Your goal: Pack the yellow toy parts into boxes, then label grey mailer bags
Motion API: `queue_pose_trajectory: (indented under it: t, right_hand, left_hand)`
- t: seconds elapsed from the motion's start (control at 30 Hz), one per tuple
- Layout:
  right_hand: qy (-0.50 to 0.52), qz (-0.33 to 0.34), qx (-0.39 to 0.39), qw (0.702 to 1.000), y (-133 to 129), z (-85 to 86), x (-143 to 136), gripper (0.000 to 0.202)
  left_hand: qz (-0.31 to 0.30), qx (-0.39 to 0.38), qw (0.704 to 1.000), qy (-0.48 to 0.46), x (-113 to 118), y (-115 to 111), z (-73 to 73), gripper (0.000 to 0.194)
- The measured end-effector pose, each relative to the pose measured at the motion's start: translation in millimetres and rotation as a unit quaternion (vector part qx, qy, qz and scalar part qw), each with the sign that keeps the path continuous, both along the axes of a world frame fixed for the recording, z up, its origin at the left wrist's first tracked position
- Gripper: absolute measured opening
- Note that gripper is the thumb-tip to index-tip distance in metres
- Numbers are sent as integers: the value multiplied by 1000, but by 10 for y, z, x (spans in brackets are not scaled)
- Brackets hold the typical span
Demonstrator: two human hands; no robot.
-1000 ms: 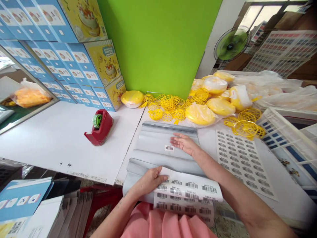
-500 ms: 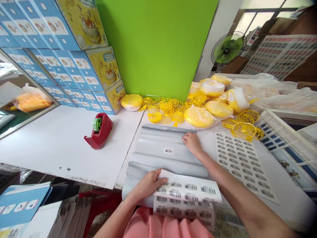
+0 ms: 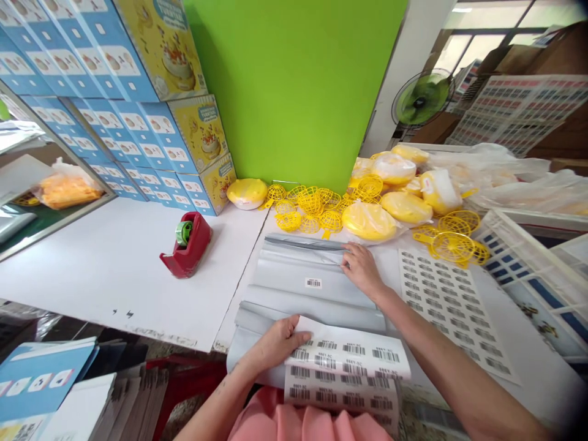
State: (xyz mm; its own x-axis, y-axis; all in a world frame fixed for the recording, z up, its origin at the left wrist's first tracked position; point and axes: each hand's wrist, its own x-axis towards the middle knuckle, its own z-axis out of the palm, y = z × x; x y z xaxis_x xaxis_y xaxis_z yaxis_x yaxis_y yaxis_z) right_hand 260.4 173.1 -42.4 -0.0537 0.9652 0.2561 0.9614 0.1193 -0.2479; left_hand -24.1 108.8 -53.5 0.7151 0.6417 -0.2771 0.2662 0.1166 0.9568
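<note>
My left hand [image 3: 285, 339] is closed on the upper left edge of a curled sheet of barcode labels [image 3: 353, 355], thumb on top. Under it lies a stack of grey plastic mailing bags [image 3: 285, 269], overhanging the table's front edge. One barcode label [image 3: 313, 283] is stuck near the middle of the top bag. At the far right corner of that bag, my right hand [image 3: 361, 266] pinches its edge and lifts it slightly. A second label sheet [image 3: 452, 306] lies flat to the right of the bags.
A red tape dispenser [image 3: 187, 245] stands on the left. Stacked blue and yellow boxes [image 3: 151, 131] rise behind it, beside a green panel [image 3: 294, 86]. Yellow mesh strainers [image 3: 310, 205] and bagged yellow items [image 3: 370, 222] line the back. White crates [image 3: 528, 275] stand at right.
My right hand has pulled the top bag's far edge slightly up, and its fingers are more bent. The left hand keeps its grip on the label sheet. The view has shifted slightly.
</note>
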Motion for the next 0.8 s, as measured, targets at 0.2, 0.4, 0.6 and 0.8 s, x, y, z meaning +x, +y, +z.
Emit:
queue_pose_trajectory:
  t: [0.2, 0.4, 0.6, 0.8]
  right_hand:
    - [29, 34, -62, 997, -156, 275, -4, 7]
    - [247, -15, -108, 963, -216, 384, 67, 30]
    - [344, 114, -262, 894, -466, 712, 21, 23]
    - [349, 280, -437, 780, -862, 751, -276, 23]
  left_hand:
    - [-2, 1, 1000, -4, -8, -21, 38, 28]
    - [1, 24, 1000, 11, -1, -23, 52, 24]
    - [-23, 63, 997, 40, -75, -139, 365, 26]
    - [-96, 100, 990, -14, -122, -331, 1033, 28]
